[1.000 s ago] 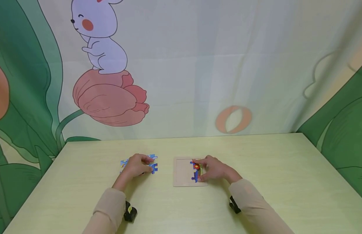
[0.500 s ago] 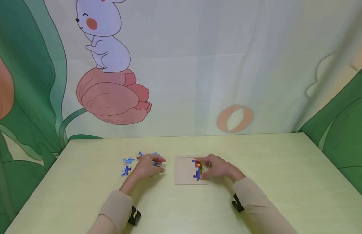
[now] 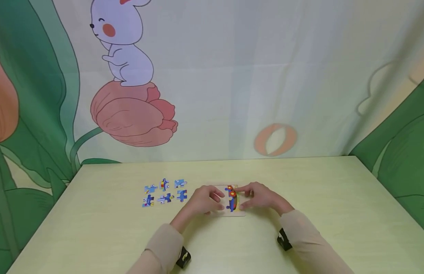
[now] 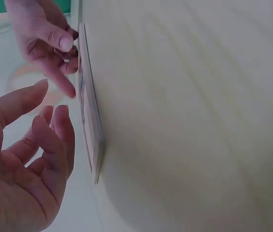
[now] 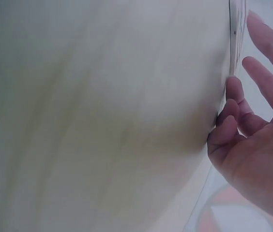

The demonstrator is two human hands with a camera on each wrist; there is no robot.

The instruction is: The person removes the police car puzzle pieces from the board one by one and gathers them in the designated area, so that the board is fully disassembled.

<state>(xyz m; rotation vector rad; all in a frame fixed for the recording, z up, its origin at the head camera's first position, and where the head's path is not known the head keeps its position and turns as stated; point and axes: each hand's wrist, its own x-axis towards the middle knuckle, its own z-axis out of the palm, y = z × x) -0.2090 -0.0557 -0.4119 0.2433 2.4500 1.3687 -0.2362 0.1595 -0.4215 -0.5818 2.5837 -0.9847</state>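
In the head view, a square wooden puzzle tray (image 3: 234, 214) lies at the middle of the table. Along its right side sit joined jigsaw pieces (image 3: 232, 193) with red, blue and yellow print. My left hand (image 3: 206, 199) hovers over the tray's left part, its fingers loosely bent and holding nothing. In the left wrist view those fingertips are apart from the tray's edge (image 4: 93, 116). My right hand (image 3: 263, 196) is at the tray's right edge, thumb and index finger spread beside the fitted pieces. The right wrist view shows its lower fingers (image 5: 233, 89) against the table by the tray.
Several loose jigsaw pieces (image 3: 165, 198) lie in two rows on the table (image 3: 106, 228), left of the tray. Behind the table hangs a curtain (image 3: 212, 95) printed with a rabbit and flowers. A black wrist device (image 3: 183, 258) sits under the left sleeve.
My left hand has moved right from the loose pieces to over the tray, uncovering those pieces. My right hand has drawn back slightly to the right, showing more of the fitted pieces.
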